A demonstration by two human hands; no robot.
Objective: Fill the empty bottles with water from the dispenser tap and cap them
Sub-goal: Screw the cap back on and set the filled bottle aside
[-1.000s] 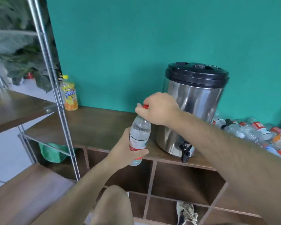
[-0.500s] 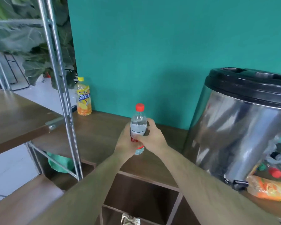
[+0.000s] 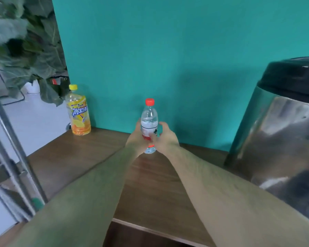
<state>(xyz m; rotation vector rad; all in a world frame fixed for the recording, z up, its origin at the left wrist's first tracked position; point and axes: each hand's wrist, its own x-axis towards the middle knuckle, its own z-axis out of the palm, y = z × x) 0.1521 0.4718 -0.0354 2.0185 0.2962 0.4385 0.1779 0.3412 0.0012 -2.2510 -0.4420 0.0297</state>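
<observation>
Water bottle (image 3: 149, 120) sits dead centre on my head feed, upright, clear plastic with a white-and-red label and its red cap (image 3: 149, 101) on top. Both hands hold it at the labelled middle. The left hand (image 3: 136, 138) curls round its left side, and the right hand (image 3: 165, 138) wraps the right side with fingers bent round the far face, so neither hand is free. Water shows inside up to about the shoulder. I cannot tell from here whether the base touches the wooden counter (image 3: 75, 157) or hangs just above it. Taking the dispenser (image 3: 282, 131) as my mark, the bottle is well apart from it to its left, with bare wood between them. The dispenser itself is a shiny steel drum with a black lid (image 3: 292, 73). It stands on the same counter and is cut off by the right edge of the frame, and I see no tap from this angle. Farther left of the dispenser, past the held bottle, a yellow drink bottle (image 3: 78, 113) with a yellow cap stands upright at the counter's back corner. A teal wall (image 3: 168, 41) rises behind the dispenser and both bottles. Farthest left of the dispenser are a blurred leafy plant (image 3: 30, 50) and the slanting posts of a metal rack (image 3: 9, 143).
</observation>
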